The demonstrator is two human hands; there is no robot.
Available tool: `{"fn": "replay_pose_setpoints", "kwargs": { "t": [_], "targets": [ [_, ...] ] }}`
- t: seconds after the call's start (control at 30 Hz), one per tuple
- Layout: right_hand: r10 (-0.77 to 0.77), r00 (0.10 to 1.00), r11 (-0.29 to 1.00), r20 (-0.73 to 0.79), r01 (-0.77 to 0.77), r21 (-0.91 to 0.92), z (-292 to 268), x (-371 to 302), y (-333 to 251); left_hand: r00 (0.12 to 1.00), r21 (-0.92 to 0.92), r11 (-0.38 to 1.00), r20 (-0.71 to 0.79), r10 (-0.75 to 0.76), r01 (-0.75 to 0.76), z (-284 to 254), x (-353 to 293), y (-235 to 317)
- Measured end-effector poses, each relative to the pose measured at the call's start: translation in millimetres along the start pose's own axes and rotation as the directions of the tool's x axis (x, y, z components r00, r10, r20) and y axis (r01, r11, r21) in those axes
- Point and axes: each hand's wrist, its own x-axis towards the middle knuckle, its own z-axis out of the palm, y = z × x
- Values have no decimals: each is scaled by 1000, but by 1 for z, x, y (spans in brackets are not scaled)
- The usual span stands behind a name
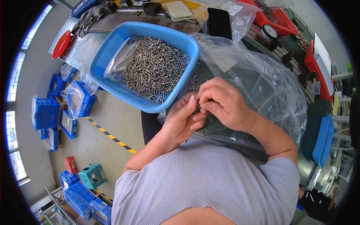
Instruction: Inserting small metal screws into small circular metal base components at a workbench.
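Note:
Over the front of the bench my two hands meet, close to the near right corner of a blue plastic basket [194, 48]. My left hand [180, 117] is curled, palm up, around a few small metal pins [197, 108] that show between the fingers. Above it, my right hand [226, 103] has thumb and forefinger pinched together at those pins; what lies between its fingertips is too small to make out. Inside the basket is a heap of short metal pins [155, 65], with a clear plastic bag [120, 62] at its left side. More loose pins [193, 83] lie just beyond my hands.
A large clear plastic sheet [266, 90] covers the bench to the right. A black phone [219, 23] lies behind it. A dial gauge [269, 32] and red baskets [285, 22] stand far right, a blue tray [323, 141] nearer. Blue crates [47, 112] and stools [92, 176] occupy the left floor.

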Motion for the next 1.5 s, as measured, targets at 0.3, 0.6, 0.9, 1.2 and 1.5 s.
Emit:
{"fn": "replay_pose_setpoints", "kwargs": {
  "t": [0.3,0.6,0.9,1.2,1.5],
  "targets": [
    [216,961,912,175,-263,314,-7,0,9,1000,8,1000,14,2,-2,-1,0,-2],
    [46,996,998,77,-48,34,-5,0,2,1000,24,1000,4,8,-8,1,0,-1],
    [-44,997,999,70,45,-10,-9,1,2,999,-11,999,-33,35,-35,2,-1,-2],
    [67,993,995,92,-74,73,-10,1,4,1000,25,1000,1,15,-15,0,-1,-2],
    [95,987,992,130,-105,73,-10,1,3,1000,52,999,-6,-7,7,1,0,-1]
  ]
}}
